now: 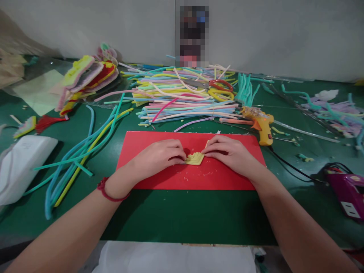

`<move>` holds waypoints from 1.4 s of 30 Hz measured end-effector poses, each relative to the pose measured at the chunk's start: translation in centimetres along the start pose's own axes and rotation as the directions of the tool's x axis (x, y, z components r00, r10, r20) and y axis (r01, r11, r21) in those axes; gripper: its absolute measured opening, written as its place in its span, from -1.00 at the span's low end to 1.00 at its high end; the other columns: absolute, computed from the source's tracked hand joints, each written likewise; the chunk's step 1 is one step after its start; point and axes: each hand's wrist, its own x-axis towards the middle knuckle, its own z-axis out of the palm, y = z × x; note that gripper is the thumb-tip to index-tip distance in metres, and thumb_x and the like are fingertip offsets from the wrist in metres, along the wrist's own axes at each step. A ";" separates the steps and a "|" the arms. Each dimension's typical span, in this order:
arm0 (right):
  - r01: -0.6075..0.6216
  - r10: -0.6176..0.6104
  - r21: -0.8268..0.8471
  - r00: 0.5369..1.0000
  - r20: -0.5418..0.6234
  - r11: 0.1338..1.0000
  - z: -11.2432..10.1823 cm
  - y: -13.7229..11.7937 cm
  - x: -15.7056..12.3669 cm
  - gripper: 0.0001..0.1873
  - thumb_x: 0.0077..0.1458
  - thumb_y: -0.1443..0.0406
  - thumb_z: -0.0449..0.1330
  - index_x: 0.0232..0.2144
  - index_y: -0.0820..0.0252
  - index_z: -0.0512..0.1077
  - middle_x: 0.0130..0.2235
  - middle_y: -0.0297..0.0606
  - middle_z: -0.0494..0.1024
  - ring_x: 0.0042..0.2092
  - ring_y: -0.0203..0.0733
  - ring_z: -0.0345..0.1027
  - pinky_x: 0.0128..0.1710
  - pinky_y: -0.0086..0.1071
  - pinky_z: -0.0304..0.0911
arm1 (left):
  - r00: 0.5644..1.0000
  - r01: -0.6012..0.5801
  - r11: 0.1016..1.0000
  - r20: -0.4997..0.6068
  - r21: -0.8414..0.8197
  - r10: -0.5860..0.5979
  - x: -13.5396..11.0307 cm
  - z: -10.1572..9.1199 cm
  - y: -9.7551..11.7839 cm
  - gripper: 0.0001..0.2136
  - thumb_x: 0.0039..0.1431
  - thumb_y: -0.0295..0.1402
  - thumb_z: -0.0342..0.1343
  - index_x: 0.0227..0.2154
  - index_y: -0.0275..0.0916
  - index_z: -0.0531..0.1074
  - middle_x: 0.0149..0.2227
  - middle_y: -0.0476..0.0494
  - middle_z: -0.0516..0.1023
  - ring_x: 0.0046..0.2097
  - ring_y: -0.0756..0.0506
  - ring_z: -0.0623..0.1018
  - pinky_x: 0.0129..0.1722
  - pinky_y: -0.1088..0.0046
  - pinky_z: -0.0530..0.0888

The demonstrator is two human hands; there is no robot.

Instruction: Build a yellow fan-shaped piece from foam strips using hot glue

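Observation:
A small yellow piece of folded pipe cleaner (pixel 195 159), with strands lying side by side in a bent shape, rests on a red board (pixel 159 178). My left hand (pixel 160 155) pinches its left end between thumb and fingers. From the other side, my right hand (pixel 227 151) pinches its right end with the fingertips. A bit of pale yellow shows above the right fingertips; whether it belongs to the same piece I cannot tell. Small pale fibres are scattered on the board below the piece.
Bundled pastel pipe cleaners (pixel 176 94) lie behind the board, with scissors (pixel 220 87) on top. A yellow glue gun (pixel 264 127) sits at the back right, its cord leading to a purple power strip (pixel 345 193). Loose blue pipe cleaners (pixel 57 185) and a white box (pixel 25 163) are left.

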 end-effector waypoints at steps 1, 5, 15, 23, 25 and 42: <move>0.003 -0.003 -0.005 1.000 -0.003 1.000 0.0 0.0 0.0 -0.76 0.19 0.29 0.06 -0.30 0.04 0.55 -0.21 -0.24 0.49 -0.15 -0.19 0.39 -0.12 -0.31 0.32 | 1.000 -0.006 1.000 -0.005 0.006 0.006 0.0 0.0 0.0 -0.73 0.30 -0.31 -0.12 -0.30 -0.19 0.50 -0.17 -0.11 0.49 -0.13 -0.05 0.49 -0.09 0.45 0.38; 0.010 -0.011 -0.018 1.000 -0.009 1.000 0.1 -0.2 0.0 -0.75 0.20 0.31 0.05 -0.31 0.05 0.54 -0.22 -0.23 0.48 -0.16 -0.20 0.38 -0.14 -0.32 0.32 | 0.999 -0.029 0.999 -0.026 0.038 0.030 0.0 0.3 -0.2 -0.73 0.30 -0.32 -0.11 -0.31 -0.20 0.50 -0.18 -0.10 0.49 -0.15 -0.04 0.49 -0.11 0.47 0.39; 0.022 -0.022 -0.016 1.000 -0.014 1.000 0.0 -0.3 0.0 -0.78 0.19 0.33 0.07 -0.33 0.08 0.53 -0.25 -0.24 0.47 -0.18 -0.21 0.37 -0.16 -0.32 0.31 | 0.996 -0.060 0.993 -0.060 0.101 0.066 0.0 0.4 -0.1 -0.71 0.32 -0.34 -0.14 -0.34 -0.24 0.49 -0.22 -0.10 0.50 -0.19 -0.02 0.50 -0.15 0.48 0.42; 0.021 -0.021 -0.027 1.000 -0.006 0.999 0.0 -0.3 0.0 -0.79 0.19 0.35 0.07 -0.33 0.09 0.52 -0.23 -0.24 0.47 -0.17 -0.22 0.37 -0.15 -0.34 0.30 | 0.993 -0.074 0.985 -0.082 0.156 0.088 0.2 0.5 0.2 -0.70 0.32 -0.33 -0.14 -0.34 -0.26 0.48 -0.25 -0.10 0.51 -0.21 -0.01 0.51 -0.18 0.48 0.43; 0.019 -0.019 -0.032 1.000 -0.004 0.999 0.0 -0.4 0.0 -0.79 0.19 0.36 0.07 -0.33 0.09 0.52 -0.23 -0.25 0.47 -0.17 -0.22 0.37 -0.15 -0.34 0.30 | 0.992 -0.081 0.982 -0.087 0.170 0.096 0.2 0.6 0.2 -0.70 0.32 -0.33 -0.15 -0.34 -0.26 0.48 -0.26 -0.10 0.51 -0.22 -0.02 0.51 -0.19 0.48 0.43; 0.021 -0.021 -0.023 1.000 0.002 1.000 -0.1 -0.5 0.0 -0.78 0.19 0.34 0.06 -0.31 0.08 0.51 -0.23 -0.23 0.48 -0.17 -0.21 0.38 -0.15 -0.32 0.31 | 0.978 -0.137 0.960 -0.122 0.244 0.171 -0.1 0.9 -0.2 -0.67 0.35 -0.32 -0.21 -0.31 -0.27 0.46 -0.27 -0.13 0.50 -0.25 -0.01 0.50 -0.19 0.46 0.44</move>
